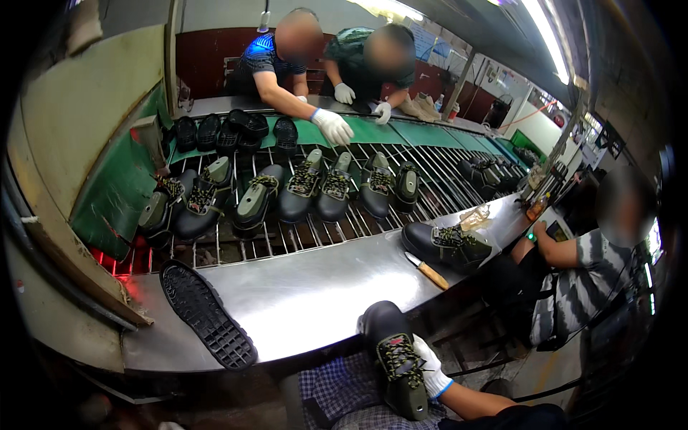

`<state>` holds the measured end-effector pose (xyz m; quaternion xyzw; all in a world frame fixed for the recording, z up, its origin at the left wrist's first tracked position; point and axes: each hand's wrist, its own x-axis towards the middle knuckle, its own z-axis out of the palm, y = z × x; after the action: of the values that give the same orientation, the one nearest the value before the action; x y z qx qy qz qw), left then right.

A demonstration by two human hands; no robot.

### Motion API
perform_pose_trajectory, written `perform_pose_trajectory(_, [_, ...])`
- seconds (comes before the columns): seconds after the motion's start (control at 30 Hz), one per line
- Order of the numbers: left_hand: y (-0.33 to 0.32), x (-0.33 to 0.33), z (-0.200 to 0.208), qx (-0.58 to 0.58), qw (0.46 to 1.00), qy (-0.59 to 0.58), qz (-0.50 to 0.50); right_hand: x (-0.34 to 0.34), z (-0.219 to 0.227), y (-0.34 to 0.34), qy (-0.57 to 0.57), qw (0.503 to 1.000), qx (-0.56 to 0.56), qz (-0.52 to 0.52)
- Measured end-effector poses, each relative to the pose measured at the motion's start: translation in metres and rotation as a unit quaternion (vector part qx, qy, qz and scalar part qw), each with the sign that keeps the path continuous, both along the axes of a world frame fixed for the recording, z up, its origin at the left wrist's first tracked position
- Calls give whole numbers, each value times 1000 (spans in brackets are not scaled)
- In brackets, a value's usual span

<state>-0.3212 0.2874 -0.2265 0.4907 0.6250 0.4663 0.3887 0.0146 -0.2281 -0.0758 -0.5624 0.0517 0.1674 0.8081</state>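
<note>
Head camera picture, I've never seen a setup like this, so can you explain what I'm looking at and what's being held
There's no robot here: a camera worn on a person's head looks down at their work, and its wide lens bends straight edges. The person's right hand, in a white glove, holds a black and olive laced shoe over their lap. On the metal table in front lie a black sole, a wooden-handled knife and another shoe. Beyond it, more shoes rest on a rack of metal bars. Two people stand or sit across from it; another person is at the right.
</note>
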Motion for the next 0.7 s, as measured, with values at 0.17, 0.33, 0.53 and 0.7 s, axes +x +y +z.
perform_pose_trajectory(0.17, [-228, 173, 205, 270, 850, 16, -451, 21, 0, 5, -86, 980, -177, 24])
perform_pose_trajectory(0.33, [-301, 339, 223, -1, 798, -73, -598, 23, 50, 19, -134, 925, -332, 122])
perform_pose_trajectory(0.53, [-271, 389, 204, -82, 637, -90, -761, -4, 56, -5, -207, 917, -324, 108])
perform_pose_trajectory(0.7, [-285, 396, 195, -107, 666, -133, -726, -17, 27, -16, -347, 895, -276, 54])
